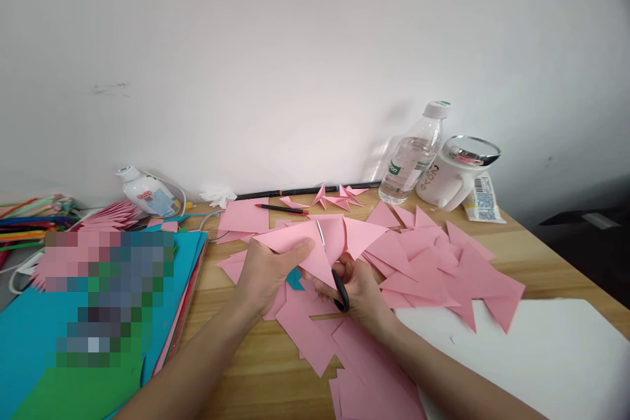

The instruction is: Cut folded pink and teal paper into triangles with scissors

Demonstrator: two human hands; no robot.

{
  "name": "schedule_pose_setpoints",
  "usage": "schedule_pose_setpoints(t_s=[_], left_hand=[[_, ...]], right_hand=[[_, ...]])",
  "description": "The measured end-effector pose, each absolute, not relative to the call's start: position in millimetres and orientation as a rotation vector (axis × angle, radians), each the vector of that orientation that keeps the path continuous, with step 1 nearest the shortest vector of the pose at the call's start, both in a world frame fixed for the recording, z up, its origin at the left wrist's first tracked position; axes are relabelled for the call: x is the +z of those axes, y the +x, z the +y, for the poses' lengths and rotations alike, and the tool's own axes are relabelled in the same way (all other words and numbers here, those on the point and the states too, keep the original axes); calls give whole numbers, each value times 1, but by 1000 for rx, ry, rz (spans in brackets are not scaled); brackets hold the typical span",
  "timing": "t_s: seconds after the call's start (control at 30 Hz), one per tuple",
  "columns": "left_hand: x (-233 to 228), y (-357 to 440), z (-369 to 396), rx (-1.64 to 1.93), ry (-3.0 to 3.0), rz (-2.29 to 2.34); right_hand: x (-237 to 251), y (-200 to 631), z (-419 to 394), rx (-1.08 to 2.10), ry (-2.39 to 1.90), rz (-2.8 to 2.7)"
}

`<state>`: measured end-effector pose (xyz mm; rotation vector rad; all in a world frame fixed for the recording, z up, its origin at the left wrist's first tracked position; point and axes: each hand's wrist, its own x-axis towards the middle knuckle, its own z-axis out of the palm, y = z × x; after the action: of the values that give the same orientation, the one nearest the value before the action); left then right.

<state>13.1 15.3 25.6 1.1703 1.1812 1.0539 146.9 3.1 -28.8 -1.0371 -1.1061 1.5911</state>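
My left hand (pixel 268 275) pinches a sheet of pink paper (pixel 290 239), its thumb lying on top. Black-handled scissors (pixel 340 292) are gripped in my right hand (pixel 361 289), and their silver blade lies across the pink paper, pointing away from me. To the right of the blade, a flap of the paper bends up above my right fingers. Beneath both hands, cut pink paper pieces (pixel 305 335) overlap on the wooden table (pixel 236 367). More pink triangles (pixel 423 269) are heaped to the right.
Along the wall lie a red-and-black pencil (pixel 280 209) and small folded pink pieces (pixel 329 198). A water bottle (pixel 411 157) and white mug (pixel 450 174) stand back right. Coloured sheets (pixel 29 341) lie left, a white bottle (pixel 147 193) behind them; a white board (pixel 531 354) lies right.
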Motion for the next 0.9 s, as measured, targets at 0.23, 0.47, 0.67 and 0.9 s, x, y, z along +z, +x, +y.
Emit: schedule_pose_setpoints(t_s=[0.23, 0.47, 0.67, 0.9], left_hand=[[30, 15, 13, 1006, 1161, 1110], [29, 17, 13, 1050, 1076, 1159], [35, 20, 13, 1021, 1056, 1141], [35, 22, 12, 1020, 1034, 1123]], right_hand=[[-32, 149, 2, 1591, -1047, -1139], [-23, 148, 1, 1584, -1091, -1156], [-25, 147, 2, 1582, -1073, -1137], [-32, 147, 3, 1600, -1009, -1110]])
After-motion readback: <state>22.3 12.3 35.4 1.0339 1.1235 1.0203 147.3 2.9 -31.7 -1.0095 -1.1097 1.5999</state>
